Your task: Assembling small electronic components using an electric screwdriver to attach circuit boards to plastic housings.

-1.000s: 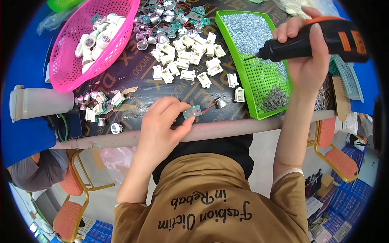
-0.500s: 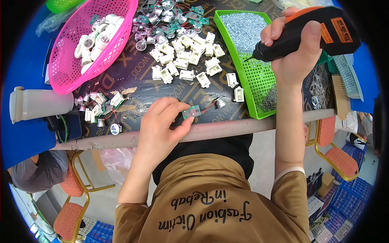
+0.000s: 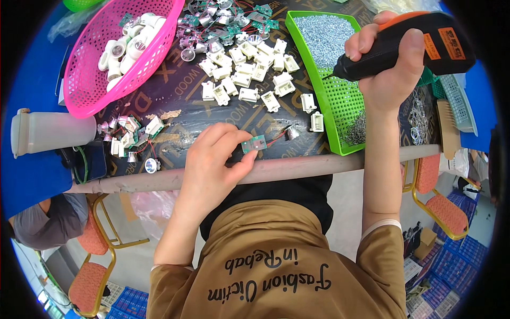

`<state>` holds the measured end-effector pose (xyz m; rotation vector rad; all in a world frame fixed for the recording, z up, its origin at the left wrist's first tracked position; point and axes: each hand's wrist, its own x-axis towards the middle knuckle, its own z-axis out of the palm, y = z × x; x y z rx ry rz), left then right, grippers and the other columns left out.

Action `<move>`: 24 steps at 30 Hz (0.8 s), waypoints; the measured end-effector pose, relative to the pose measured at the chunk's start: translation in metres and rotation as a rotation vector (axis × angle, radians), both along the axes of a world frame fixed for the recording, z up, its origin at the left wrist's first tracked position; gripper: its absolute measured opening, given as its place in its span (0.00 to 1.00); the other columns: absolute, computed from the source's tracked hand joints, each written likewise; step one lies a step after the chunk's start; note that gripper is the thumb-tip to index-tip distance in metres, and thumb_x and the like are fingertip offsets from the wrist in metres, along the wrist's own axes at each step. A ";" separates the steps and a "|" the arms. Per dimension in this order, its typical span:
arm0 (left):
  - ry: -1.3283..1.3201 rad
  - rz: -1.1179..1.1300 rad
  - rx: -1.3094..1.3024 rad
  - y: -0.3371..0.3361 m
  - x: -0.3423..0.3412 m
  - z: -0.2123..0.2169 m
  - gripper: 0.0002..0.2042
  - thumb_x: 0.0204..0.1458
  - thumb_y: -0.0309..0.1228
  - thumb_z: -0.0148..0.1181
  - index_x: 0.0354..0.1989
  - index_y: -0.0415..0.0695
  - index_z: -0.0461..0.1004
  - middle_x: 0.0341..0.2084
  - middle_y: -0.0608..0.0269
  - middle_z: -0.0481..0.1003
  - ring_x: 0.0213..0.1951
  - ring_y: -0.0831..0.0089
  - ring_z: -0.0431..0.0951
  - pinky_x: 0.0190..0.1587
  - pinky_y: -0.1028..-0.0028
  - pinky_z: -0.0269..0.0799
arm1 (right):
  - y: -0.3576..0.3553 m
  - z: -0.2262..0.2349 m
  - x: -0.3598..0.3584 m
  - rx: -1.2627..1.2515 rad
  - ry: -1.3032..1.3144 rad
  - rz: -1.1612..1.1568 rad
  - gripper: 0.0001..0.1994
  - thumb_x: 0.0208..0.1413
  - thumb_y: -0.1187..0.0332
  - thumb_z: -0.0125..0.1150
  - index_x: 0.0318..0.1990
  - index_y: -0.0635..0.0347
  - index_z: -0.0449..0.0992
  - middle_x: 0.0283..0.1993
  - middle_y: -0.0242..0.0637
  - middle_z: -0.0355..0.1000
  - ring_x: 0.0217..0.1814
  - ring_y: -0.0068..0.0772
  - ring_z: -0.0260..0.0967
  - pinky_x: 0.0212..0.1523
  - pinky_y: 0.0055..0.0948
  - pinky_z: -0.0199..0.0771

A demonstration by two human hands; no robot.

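Observation:
Near the table's front edge my left hand [image 3: 210,162] pinches a small green circuit board [image 3: 254,144] between thumb and fingertips. Red wires run from the board to a silver reflector cup [image 3: 292,133] lying on the table. My right hand [image 3: 390,66] is wrapped round a black and orange electric screwdriver [image 3: 409,48], held above the green perforated tray [image 3: 342,98]. Its thin bit points left, over the tray's near-left part. Silver screws [image 3: 326,40] fill the tray's far end, and darker screws [image 3: 357,130] lie at its near end. White plastic housings [image 3: 244,74] are strewn left of the tray.
A pink basket [image 3: 79,101] with white lamp shells leans at the far left. Boards with reflectors [image 3: 223,24] are piled at the back. Finished-looking parts [image 3: 130,135] lie beside a pale lidded container [image 3: 53,133]. Metal rings [image 3: 419,122] lie right of the tray.
The view has shifted slightly. My left hand still pinches the board, and my right hand keeps the screwdriver over the tray. Nothing has been picked up or let go.

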<state>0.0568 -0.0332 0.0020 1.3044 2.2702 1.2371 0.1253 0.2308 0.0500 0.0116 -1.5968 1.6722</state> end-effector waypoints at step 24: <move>0.011 -0.017 0.060 -0.004 -0.004 -0.008 0.11 0.39 0.25 0.64 0.33 0.40 0.74 0.31 0.61 0.72 0.31 0.67 0.72 0.26 0.75 0.69 | -0.080 0.049 -0.008 -0.124 0.484 0.798 0.37 0.56 0.35 0.30 0.55 0.62 0.58 0.29 0.50 0.70 0.18 0.40 0.64 0.25 0.28 0.71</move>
